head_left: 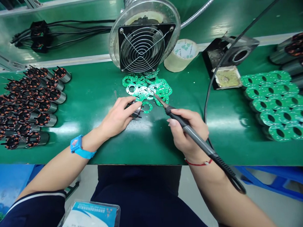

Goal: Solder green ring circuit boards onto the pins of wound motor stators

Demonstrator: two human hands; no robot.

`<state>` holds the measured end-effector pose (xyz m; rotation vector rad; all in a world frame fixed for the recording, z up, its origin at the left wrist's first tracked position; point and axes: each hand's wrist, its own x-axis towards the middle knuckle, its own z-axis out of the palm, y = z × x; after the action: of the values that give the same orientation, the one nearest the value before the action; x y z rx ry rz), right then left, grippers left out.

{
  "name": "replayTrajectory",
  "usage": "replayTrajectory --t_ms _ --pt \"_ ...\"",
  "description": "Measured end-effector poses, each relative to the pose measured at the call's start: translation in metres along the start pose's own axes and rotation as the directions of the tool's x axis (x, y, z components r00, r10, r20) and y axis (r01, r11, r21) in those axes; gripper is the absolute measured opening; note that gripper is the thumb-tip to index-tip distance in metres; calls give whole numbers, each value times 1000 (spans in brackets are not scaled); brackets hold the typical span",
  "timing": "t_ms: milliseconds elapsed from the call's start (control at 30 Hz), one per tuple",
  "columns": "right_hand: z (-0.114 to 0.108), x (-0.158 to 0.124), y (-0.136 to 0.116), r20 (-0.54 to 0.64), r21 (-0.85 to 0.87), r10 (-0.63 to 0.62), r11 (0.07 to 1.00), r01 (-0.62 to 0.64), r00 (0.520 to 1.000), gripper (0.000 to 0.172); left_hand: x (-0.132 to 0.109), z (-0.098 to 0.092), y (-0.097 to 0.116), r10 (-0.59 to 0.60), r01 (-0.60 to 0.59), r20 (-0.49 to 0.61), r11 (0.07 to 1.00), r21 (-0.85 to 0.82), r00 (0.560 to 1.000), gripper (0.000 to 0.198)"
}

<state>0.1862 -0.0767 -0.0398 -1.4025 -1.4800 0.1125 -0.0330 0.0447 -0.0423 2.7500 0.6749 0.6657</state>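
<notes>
My left hand (118, 115) is closed round a small motor stator (136, 109), lying on its side with dark pins facing right. My right hand (189, 130) grips a soldering iron (198, 140), its tip pointing up and left over a loose pile of green ring-shaped circuit boards (140, 90). One green ring (147, 107) lies just right of the stator. Whether the iron's tip touches a board I cannot tell.
A fan (145, 48) stands behind the pile, beside a tape roll (180, 57). Many stators (44, 106) fill the left. Right are a soldering stand (226, 78) and rows of green-topped parts (276, 104). The iron's black cable (208, 97) crosses the green table (153, 148).
</notes>
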Motion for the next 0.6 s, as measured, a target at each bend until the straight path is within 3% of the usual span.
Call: replayTrajectory --t_ms 133,267,367,500,600 --pt "1 2 -1 38 -2 -24 1000 24 999 19 -1 1 0 -2 2 2 1000 -8 1000 51" --pt "4 -2 2 112 67 124 989 -132 986 34 0 0 1 -31 31 -5 999 -38 999 44" --pt "5 -1 2 168 65 238 966 -252 956 37 3 -6 7 -132 130 -3 982 -138 991 41" --pt "7 6 -4 281 -46 301 953 -301 911 29 4 -17 19 -366 364 67 852 -376 928 45" --pt "15 7 -12 298 25 327 936 -350 897 38 1 -23 26 -420 454 197 697 -555 886 46"
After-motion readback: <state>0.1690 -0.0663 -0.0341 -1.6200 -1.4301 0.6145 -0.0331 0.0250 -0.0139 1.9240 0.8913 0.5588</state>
